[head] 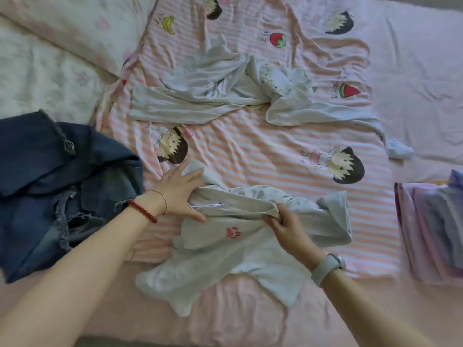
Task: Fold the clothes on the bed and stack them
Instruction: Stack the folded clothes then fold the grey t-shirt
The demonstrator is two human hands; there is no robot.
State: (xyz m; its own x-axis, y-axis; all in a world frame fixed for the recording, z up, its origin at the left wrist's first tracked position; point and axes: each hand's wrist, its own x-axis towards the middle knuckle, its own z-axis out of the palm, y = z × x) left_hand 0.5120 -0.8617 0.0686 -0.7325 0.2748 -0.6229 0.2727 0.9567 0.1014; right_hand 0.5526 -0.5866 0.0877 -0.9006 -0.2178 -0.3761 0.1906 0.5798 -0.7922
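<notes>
One folded pile (431, 229) lies done; left hand (181, 190) presses flat, right hand (284, 225) pinches the grey top (233, 249); pale garment (213, 96) and jeans (57, 186) remain unfolded.

striped pile (431, 229) cropped right, jeans (50, 186) cropped left

**Both arms extended forward**

The left hand (181, 190) is laid flat, palm down, fingers straight and spread. The right hand (285, 225) is curled, cloth being pinched between thumb and fingers. Both forearms are bare; bands are worn at each wrist.
</notes>
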